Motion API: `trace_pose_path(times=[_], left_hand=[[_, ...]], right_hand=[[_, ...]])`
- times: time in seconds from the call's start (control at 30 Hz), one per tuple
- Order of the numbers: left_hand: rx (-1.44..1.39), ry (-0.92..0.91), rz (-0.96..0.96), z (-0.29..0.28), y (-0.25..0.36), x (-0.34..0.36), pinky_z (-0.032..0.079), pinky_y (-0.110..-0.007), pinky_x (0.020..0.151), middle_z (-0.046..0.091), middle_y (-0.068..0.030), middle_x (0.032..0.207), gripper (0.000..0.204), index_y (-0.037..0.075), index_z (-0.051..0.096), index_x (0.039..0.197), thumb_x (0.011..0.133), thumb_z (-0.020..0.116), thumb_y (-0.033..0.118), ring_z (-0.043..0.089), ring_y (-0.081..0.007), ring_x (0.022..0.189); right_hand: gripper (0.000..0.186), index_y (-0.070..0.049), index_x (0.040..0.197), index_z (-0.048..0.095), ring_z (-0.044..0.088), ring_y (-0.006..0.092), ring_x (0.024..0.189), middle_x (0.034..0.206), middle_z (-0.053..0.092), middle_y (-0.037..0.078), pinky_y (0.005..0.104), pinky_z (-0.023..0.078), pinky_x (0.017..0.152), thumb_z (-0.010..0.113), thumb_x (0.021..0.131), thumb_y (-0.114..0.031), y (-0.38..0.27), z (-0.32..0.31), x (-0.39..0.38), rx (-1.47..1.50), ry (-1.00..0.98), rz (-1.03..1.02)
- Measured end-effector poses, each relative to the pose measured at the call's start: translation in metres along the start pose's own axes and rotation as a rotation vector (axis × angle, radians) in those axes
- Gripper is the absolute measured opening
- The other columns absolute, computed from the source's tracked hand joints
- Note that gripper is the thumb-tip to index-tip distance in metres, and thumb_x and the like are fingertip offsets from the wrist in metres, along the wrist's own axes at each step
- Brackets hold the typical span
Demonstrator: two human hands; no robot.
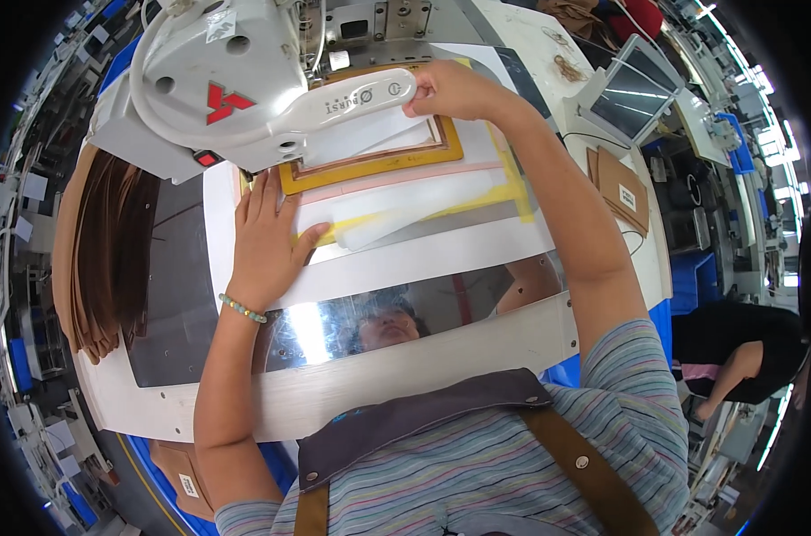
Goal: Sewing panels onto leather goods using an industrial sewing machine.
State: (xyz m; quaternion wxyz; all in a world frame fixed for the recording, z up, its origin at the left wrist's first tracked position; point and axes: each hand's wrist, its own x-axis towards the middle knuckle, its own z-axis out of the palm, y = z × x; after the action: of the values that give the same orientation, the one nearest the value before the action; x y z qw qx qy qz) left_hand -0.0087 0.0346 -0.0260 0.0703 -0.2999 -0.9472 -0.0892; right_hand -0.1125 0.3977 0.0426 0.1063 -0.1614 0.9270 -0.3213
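Note:
My left hand [268,234] lies flat with fingers spread on a white sheet [244,241], its fingertips by the left end of a yellow rectangular frame [374,177]. My right hand [454,89] reaches to the far right side of the frame. Its fingers are bent together beside the rounded end of a white arm-like part [361,96] on the machine, and what they pinch is hidden. Inside the frame show white material and a brown inner border. Yellow tape [510,174] and a loose, curled translucent strip [396,228] lie on the sheet.
A white sewing machine head [218,80] overhangs the left of the frame. Brown pieces [101,259] hang stacked at the left. A shiny metal plate [369,323] lies in front. To the right stand a tilted screen [633,89] and brown pieces [620,189]. Another person [736,348] is farther right.

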Motion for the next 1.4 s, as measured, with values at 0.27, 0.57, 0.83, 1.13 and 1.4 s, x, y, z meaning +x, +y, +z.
trace_pose_path(times=[0.27,0.57,0.83,1.13,1.4], left_hand=[[0.027,0.067,0.010,0.009,-0.003,0.001,0.021,-0.055,0.130,0.041,-0.0302,0.166,0.076,-0.002,0.058,0.151,0.106,0.056,0.059,0.031,-0.0454,0.159],[0.026,0.050,-0.005,0.010,0.000,-0.001,0.021,-0.054,0.130,0.040,-0.0297,0.167,0.076,-0.002,0.058,0.151,0.107,0.055,0.059,0.031,-0.0454,0.159],[0.013,0.076,0.000,0.012,-0.003,-0.002,0.019,-0.054,0.131,0.039,-0.0283,0.169,0.075,-0.001,0.058,0.151,0.107,0.054,0.059,0.029,-0.0441,0.161],[-0.012,0.086,0.003,0.014,-0.004,0.000,0.019,-0.055,0.131,0.039,-0.0283,0.169,0.072,0.000,0.061,0.149,0.106,0.056,0.058,0.030,-0.0433,0.160],[-0.045,0.107,-0.030,0.009,-0.003,-0.008,0.023,-0.057,0.129,0.041,-0.0318,0.166,0.071,-0.002,0.064,0.143,0.105,0.059,0.057,0.032,-0.0458,0.158]], right_hand=[[0.007,-0.005,0.088,0.078,0.067,0.0137,0.076,0.081,0.075,0.005,0.0304,0.052,0.071,0.073,0.086,-0.008,0.003,0.008,-0.029,-0.116,-0.031,-0.055],[0.007,-0.006,0.087,0.078,0.068,0.0194,0.082,0.085,0.073,0.006,0.0350,0.054,0.075,0.071,0.086,-0.008,-0.019,0.004,-0.026,-0.307,-0.211,0.077],[0.025,0.001,0.089,0.077,0.065,0.0331,0.115,0.113,0.068,0.019,0.0438,0.057,0.094,0.058,0.094,-0.015,0.000,0.026,-0.026,-0.937,0.033,-0.233],[0.033,-0.002,0.135,0.068,0.073,0.0220,0.110,0.124,0.076,0.015,0.0368,0.057,0.101,0.058,0.106,-0.016,-0.063,0.044,0.013,0.065,0.028,-0.020],[0.037,0.005,0.124,0.071,0.074,0.0241,0.095,0.101,0.079,0.020,0.0391,0.059,0.088,0.068,0.100,-0.023,-0.105,0.114,0.035,0.052,0.001,0.012]])
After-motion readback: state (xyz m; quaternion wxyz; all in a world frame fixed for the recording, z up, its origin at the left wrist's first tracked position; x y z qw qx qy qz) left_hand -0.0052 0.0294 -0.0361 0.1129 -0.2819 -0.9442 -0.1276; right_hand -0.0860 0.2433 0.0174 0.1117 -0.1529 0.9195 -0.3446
